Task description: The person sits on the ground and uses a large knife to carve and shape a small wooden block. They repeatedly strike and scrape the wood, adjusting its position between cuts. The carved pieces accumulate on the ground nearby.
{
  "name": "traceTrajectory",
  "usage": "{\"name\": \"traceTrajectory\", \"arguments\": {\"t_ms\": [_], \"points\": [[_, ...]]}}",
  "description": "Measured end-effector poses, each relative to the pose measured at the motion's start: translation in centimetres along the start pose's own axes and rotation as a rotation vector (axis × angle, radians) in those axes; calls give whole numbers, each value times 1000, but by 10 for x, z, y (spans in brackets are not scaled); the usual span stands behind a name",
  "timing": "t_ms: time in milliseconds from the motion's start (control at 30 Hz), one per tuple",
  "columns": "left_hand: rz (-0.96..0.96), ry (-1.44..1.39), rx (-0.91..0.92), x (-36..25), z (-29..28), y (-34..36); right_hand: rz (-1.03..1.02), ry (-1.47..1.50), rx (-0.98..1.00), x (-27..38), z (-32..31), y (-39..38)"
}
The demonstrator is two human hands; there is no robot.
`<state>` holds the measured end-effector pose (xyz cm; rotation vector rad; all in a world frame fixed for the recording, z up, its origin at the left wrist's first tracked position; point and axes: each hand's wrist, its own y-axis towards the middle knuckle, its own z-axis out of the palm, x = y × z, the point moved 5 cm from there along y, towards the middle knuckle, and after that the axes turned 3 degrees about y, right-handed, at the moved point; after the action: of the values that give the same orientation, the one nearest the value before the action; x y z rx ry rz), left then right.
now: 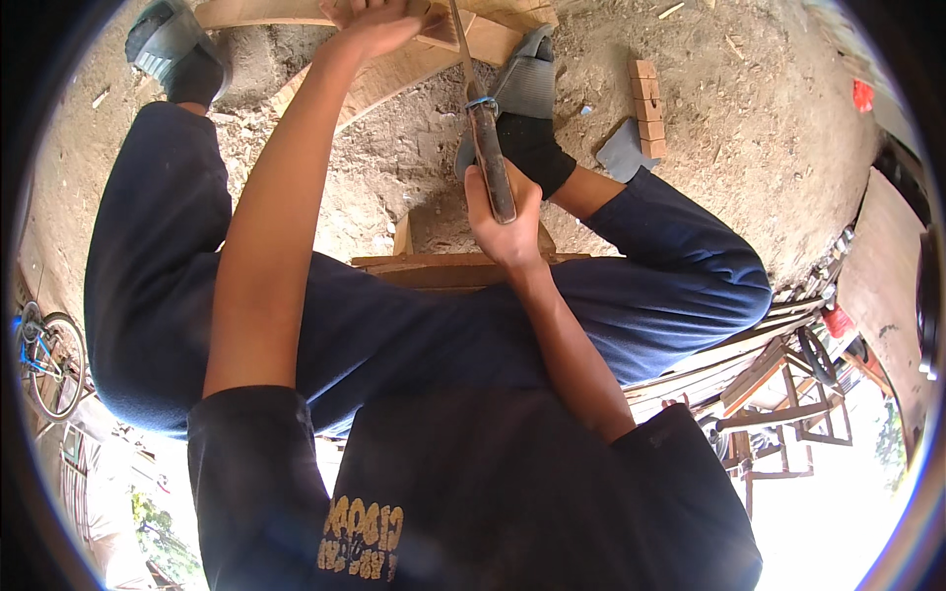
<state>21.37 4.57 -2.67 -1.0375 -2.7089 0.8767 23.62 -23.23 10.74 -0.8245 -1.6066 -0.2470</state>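
My right hand (507, 222) is closed around the worn dark handle of a handsaw (491, 158). Blue material rings the base of its thin blade, which is seen almost edge-on and runs up to the top edge against the wood. At the top, my left hand (379, 30) lies flat with its fingers apart, pressing on a wooden board (399, 79); the picture's edge partly cuts the fingers off. Several pale boards and pieces lie crossed under it. My sandalled right foot (527, 84) is against the wood beside the blade.
My left foot (177, 54) is near the end of a curved plank (261, 12). A row of small wooden blocks (646, 108) lies on the dirt ground (749, 148) at right, by a grey flat piece (623, 150). I sit on a low wooden seat (434, 273). A bicycle (54, 364) stands far left.
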Motion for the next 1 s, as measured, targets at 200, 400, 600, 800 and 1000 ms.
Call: {"name": "traceTrajectory", "arguments": {"t_ms": [200, 400, 600, 800, 1000], "points": [[31, -138, -22, 4, -3, 6, 26, -9, -17, 2, 6, 10], [9, -119, -18, 3, 5, 10, -24, 5, -60, -8, -6, -10], [54, -79, -38, 5, 3, 10, 67, 62, -41, 0, 3, 11], [19, -132, 9, -6, -8, -6, 35, 14, -54, -3, -5, 0], [107, -78, 7, -11, -23, -12, 28, 41, -35, -9, 1, 11]]}}
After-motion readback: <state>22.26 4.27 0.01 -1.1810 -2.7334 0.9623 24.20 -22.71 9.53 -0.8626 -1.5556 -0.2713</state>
